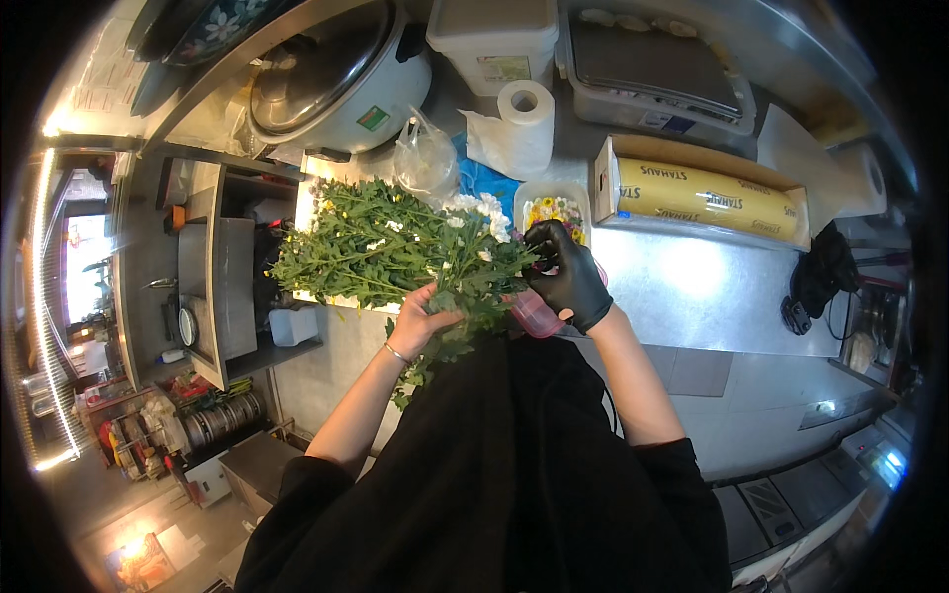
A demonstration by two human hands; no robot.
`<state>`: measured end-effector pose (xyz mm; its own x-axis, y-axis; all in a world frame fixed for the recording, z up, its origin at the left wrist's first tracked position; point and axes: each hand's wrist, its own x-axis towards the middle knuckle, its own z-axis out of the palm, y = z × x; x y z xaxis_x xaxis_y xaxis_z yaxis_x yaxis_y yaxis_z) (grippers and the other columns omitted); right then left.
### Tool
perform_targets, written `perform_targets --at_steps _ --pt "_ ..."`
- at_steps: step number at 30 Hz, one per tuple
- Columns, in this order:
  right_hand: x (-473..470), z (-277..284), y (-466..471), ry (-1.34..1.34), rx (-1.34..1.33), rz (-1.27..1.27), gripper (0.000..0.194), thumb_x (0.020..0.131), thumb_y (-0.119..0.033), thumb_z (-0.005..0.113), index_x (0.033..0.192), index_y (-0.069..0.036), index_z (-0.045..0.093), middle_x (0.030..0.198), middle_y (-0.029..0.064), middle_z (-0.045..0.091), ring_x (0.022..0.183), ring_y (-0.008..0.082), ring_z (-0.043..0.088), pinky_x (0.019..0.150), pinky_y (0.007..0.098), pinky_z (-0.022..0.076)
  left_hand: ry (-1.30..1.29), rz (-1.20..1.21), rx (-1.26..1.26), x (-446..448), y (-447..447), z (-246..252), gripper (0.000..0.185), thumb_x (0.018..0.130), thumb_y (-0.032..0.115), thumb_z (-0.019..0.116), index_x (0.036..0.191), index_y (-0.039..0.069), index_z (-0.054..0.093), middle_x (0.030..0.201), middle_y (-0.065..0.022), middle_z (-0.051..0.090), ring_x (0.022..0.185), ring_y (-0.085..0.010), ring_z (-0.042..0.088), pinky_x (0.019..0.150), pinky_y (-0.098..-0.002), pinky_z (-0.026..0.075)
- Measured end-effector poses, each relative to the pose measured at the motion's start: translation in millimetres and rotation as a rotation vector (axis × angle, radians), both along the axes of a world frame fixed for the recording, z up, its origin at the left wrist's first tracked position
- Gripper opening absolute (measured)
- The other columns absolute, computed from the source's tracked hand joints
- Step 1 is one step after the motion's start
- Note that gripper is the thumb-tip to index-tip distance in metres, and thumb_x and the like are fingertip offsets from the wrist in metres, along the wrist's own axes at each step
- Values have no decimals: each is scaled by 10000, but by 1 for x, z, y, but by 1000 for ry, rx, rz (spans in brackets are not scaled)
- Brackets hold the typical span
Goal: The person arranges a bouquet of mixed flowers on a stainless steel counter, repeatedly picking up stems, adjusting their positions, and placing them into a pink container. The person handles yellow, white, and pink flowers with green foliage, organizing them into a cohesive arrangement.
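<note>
My bare left hand (424, 324), with a bracelet at the wrist, grips a leafy chrysanthemum stem (463, 337) that bears white blooms (485, 213). Under and beyond it lies a large heap of green chrysanthemum stems (348, 252) with small white and yellow buds. My right hand (569, 278) wears a black glove and has its fingers curled just right of the foliage. Whether anything is pinched in its fingertips is unclear. Behind that hand sits a white tub (552, 191) of yellow, white and purple flower heads. A translucent pink container (537, 314) is partly covered by the glove.
Along the back of the steel counter (667, 282) stand a large lidded cooker (385, 93), a white bucket (493, 37), a paper roll (530, 133) and a lidded plastic bin (656, 107). A boxed yellow film roll (704, 194) is at right. A plastic bag (425, 159) touches blue cloth (482, 174).
</note>
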<state>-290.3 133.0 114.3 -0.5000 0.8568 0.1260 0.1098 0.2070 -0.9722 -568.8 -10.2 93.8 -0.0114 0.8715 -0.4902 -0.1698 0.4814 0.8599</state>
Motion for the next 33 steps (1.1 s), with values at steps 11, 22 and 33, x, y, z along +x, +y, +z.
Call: perform_targets --at_steps 11,22,33 --pt "-3 -22 -2 -257 1 -221 390 825 8 744 1172 -84 592 908 198 726 873 439 726 755 477 577 -83 -1 -35 5 -8 -14 336 916 -83 770 1236 8 718 1125 -49 792 974 -115 742 907 -295 603" --pt "33 -45 40 115 -521 -23 350 827 90 779 1128 -41 657 973 23 694 933 125 705 854 296 590 -213 87 -239 -20 -23 -10 458 968 -28 679 1385 22 499 1301 -156 715 1161 -231 728 989 -394 614" --pt "-47 -15 -41 21 -99 -4 244 854 -41 826 1033 -50 661 884 41 704 760 146 678 692 311 558 32 75 9 19 30 26 562 897 14 869 1377 1 577 1280 -106 736 1141 -160 703 1016 -337 576"
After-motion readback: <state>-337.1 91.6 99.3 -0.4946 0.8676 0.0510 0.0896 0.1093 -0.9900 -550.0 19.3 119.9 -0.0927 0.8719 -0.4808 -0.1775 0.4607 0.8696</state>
